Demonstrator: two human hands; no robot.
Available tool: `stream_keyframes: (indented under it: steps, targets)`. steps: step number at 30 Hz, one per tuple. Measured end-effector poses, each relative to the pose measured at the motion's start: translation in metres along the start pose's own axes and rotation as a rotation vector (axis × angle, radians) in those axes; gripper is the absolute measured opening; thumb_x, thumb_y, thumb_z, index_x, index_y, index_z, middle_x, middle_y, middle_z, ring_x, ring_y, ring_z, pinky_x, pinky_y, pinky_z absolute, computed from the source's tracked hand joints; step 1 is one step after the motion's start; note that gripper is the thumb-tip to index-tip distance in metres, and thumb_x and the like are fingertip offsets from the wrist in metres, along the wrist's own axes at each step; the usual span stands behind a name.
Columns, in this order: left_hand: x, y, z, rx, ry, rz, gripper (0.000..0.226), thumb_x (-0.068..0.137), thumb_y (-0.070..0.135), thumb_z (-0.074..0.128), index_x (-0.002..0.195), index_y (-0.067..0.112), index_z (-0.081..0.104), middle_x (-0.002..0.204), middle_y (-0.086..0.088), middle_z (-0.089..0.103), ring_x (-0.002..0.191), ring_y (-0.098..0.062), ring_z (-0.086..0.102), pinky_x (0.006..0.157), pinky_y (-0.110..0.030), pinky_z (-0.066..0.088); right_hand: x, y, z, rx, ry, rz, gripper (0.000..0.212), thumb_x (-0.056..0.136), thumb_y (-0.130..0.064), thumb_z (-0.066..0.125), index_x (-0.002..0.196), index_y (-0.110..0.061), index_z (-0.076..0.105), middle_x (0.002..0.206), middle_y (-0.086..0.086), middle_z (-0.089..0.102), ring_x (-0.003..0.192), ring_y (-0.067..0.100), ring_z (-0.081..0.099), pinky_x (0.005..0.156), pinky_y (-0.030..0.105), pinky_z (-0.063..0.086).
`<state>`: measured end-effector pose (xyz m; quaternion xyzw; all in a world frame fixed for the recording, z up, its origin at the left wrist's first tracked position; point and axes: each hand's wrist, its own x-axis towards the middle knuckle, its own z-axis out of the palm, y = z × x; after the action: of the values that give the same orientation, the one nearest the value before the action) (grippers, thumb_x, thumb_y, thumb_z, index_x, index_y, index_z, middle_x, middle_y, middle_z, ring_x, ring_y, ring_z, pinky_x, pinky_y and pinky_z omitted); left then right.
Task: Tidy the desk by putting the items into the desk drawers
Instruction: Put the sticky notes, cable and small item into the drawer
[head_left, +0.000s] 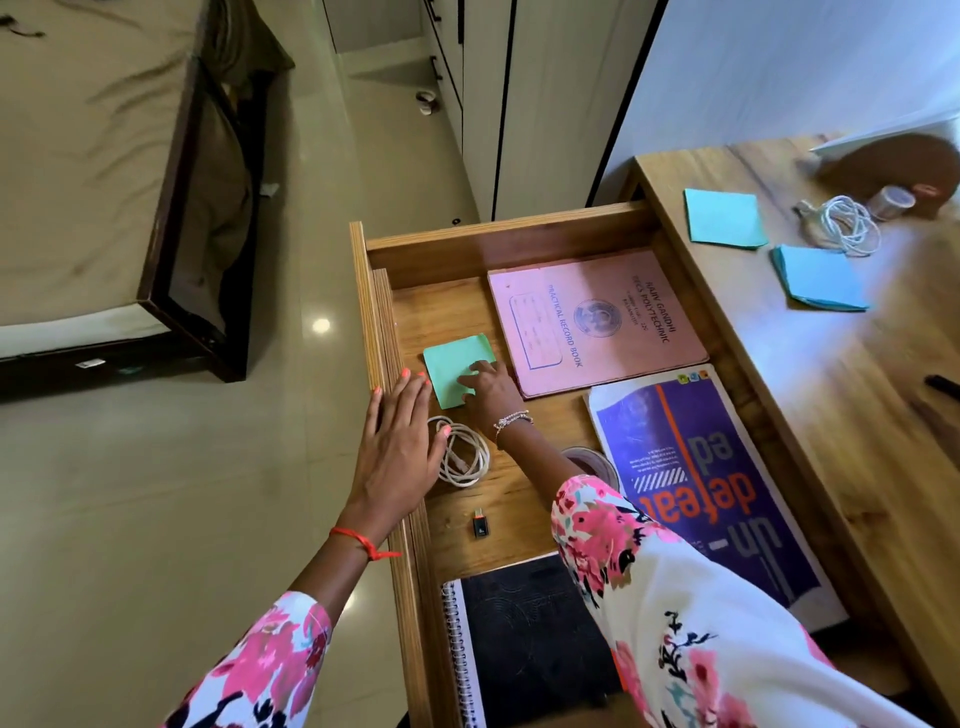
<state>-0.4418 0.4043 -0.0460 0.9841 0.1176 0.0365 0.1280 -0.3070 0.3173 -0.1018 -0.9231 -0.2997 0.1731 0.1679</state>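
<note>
The wooden drawer stands pulled out beside the desk. My right hand rests on a green sticky-note pad lying on the drawer floor, fingers on its near corner. My left hand lies flat and open on the drawer's front rim, its thumb touching a coiled white cable. Also in the drawer are a pink record book, a purple book, a black spiral notebook, a small black USB adapter and a tape roll partly hidden by my sleeve.
On the desk lie two blue sticky-note pads, a coiled white cable, a clear tape roll, a brown wooden stand and a black pen. A bed stands to the left across the tiled floor.
</note>
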Motion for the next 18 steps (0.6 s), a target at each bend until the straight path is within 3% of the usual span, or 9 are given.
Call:
stream_keyframes:
  steps: [6,18]
  targets:
    - [0.001,-0.002,0.003,0.008,-0.009,0.001,0.057,0.097,0.036,0.038,0.145,0.008,0.026,0.154,-0.007,0.026,0.145,-0.018,0.012,0.117,-0.035,-0.003,0.033,-0.014,0.0,-0.061,-0.076,-0.047,0.043,0.093,-0.017,0.046,0.136,-0.013,0.043,0.147,0.011,0.031,0.134,0.03,0.026,0.112,0.034,0.025]
    - [0.001,-0.005,0.006,0.038,-0.033,0.012,0.055,0.096,0.034,0.045,0.142,0.005,0.034,0.15,-0.011,0.034,0.143,-0.023,0.022,0.116,-0.041,0.006,0.067,-0.025,-0.002,-0.095,-0.078,-0.034,0.048,0.095,-0.024,0.043,0.141,-0.015,0.033,0.149,0.012,0.022,0.138,0.031,0.018,0.114,0.041,0.025]
